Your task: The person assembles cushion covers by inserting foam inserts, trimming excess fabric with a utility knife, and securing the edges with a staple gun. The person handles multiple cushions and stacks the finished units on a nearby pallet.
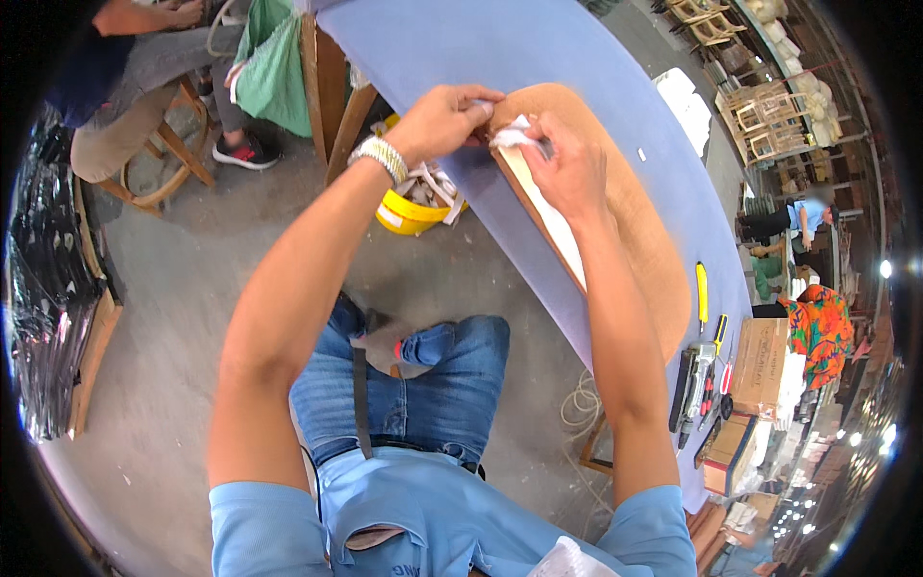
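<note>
A long brown upholstered panel (625,231) with a rounded outline lies on the blue-covered table (423,48). Along its near edge runs a pale strip of foam or lining (553,213). At the panel's far left corner, my left hand (450,123) grips the brown edge between thumb and fingers, a watch-like band on its wrist. Just right of it, my right hand (569,173) is closed on a crumpled white scrap (517,133), held against the same corner. Its fingertips are partly hidden by the scrap.
Right of the panel lie a yellow-handled tool (702,291), a staple gun (686,389) and other hand tools. Below the table's near edge is a yellow basin (409,217) of scraps. A person sits on a stool (173,154) at the upper left. Cartons (762,365) stand beyond the tools.
</note>
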Motion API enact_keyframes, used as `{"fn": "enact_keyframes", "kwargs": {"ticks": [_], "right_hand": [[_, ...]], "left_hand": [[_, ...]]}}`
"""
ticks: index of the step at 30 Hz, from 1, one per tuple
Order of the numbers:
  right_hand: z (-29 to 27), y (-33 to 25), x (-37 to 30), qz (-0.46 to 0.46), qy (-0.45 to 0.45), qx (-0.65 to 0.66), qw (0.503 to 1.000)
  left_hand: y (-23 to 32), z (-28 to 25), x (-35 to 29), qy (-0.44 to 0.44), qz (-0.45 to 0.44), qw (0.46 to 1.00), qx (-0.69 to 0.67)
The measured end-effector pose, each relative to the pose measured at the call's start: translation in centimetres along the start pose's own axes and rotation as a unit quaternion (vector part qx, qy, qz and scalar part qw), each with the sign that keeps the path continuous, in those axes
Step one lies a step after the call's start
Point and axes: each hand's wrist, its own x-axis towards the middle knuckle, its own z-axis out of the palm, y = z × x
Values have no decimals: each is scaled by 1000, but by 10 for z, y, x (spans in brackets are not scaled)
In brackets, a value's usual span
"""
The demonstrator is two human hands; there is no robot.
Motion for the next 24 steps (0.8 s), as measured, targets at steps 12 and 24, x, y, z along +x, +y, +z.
{"fn": "enact_keyframes", "kwargs": {"ticks": [12, 24], "right_hand": [[-196, -44, -62, 67, 12, 328, 942], [-206, -60, -56, 9, -22, 265, 964]], "left_hand": [[153, 89, -102, -51, 442, 779, 442], [111, 114, -121, 49, 291, 893, 340]]}}
